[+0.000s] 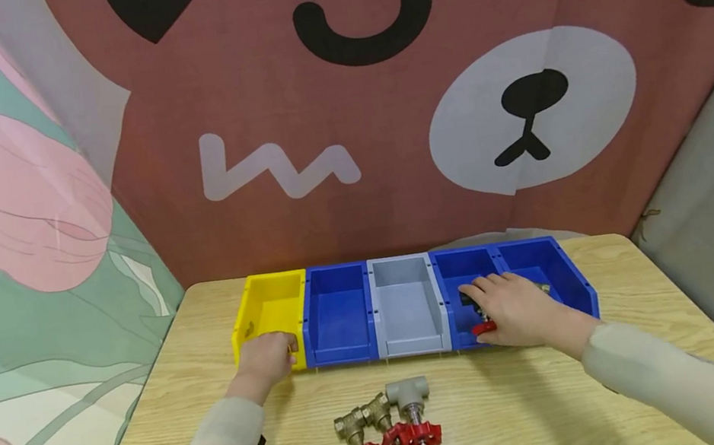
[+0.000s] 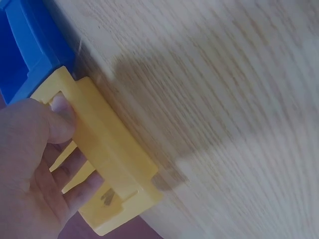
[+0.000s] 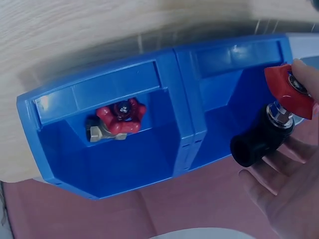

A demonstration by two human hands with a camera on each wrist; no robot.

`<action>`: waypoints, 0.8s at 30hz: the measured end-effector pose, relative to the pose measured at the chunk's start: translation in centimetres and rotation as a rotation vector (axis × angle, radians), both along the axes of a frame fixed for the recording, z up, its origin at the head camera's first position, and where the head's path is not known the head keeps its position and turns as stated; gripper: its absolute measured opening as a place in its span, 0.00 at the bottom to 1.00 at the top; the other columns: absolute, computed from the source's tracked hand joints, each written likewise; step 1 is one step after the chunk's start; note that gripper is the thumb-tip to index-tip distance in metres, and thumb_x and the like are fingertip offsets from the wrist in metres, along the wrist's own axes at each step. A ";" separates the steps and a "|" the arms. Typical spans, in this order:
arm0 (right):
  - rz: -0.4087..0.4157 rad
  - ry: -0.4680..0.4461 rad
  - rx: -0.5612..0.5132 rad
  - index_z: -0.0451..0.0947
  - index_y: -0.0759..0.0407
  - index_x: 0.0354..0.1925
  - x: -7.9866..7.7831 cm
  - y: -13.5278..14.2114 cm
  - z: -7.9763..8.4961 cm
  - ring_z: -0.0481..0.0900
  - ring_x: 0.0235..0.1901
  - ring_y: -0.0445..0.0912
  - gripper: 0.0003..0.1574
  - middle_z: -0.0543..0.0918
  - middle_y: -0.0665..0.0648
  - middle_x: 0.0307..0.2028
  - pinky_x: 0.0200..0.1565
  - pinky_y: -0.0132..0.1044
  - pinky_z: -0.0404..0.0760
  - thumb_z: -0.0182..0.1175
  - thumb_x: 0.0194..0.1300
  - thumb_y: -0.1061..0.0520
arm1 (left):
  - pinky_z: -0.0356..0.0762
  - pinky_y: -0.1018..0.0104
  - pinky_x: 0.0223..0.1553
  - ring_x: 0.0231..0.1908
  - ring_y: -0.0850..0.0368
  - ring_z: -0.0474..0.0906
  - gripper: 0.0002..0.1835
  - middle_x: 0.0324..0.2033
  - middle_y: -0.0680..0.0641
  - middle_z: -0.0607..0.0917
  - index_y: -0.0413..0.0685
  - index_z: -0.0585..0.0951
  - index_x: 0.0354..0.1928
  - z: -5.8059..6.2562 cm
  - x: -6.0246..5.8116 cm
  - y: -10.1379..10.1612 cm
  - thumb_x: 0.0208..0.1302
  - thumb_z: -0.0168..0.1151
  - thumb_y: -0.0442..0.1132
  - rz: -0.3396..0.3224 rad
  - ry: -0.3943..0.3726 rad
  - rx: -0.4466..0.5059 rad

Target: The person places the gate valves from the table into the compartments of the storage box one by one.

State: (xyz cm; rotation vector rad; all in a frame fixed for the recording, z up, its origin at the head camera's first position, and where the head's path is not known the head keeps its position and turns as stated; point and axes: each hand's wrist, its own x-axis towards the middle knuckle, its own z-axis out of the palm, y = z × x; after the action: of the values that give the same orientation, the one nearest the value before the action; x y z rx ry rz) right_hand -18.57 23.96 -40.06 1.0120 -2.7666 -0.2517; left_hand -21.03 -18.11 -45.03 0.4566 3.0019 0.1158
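My right hand (image 1: 517,308) holds a black-bodied valve with a red handwheel (image 3: 264,132) over the blue bin (image 3: 224,59) beside the grey one. Its thumb lies on the handwheel and the fingers are under the black body. A brass valve (image 3: 120,119) with a red handwheel lies in the rightmost blue bin (image 3: 104,164). At the far left end of the row, my left hand (image 1: 265,361) grips the front wall of the yellow bin (image 2: 117,144), fingers inside and thumb over the rim. A small dark patch shows inside that bin; what it is stays unclear.
On the wooden table (image 1: 524,413), in front of the bins, lie two brass valves (image 1: 350,428) and a grey valve (image 1: 408,393), all with red handwheels. A blue bin (image 1: 341,317) and a grey bin (image 1: 408,303) stand mid-row. Behind hangs a printed curtain (image 1: 396,209).
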 end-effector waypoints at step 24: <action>-0.183 -0.158 -0.035 0.70 0.67 0.64 -4.9 -0.7 -3.3 0.76 0.54 0.62 0.51 0.78 0.67 0.56 0.58 0.59 0.73 0.75 0.52 0.41 | 0.80 0.54 0.32 0.34 0.52 0.81 0.03 0.33 0.51 0.85 0.53 0.84 0.35 0.7 0.3 0.3 0.61 0.70 0.39 -0.003 -0.011 -0.025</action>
State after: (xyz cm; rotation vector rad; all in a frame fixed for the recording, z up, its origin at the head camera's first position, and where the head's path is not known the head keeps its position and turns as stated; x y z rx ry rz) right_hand -23.43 23.24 -43.37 0.8038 -2.9990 -0.1540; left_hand -20.69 -17.78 -44.34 0.4568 2.9879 0.0808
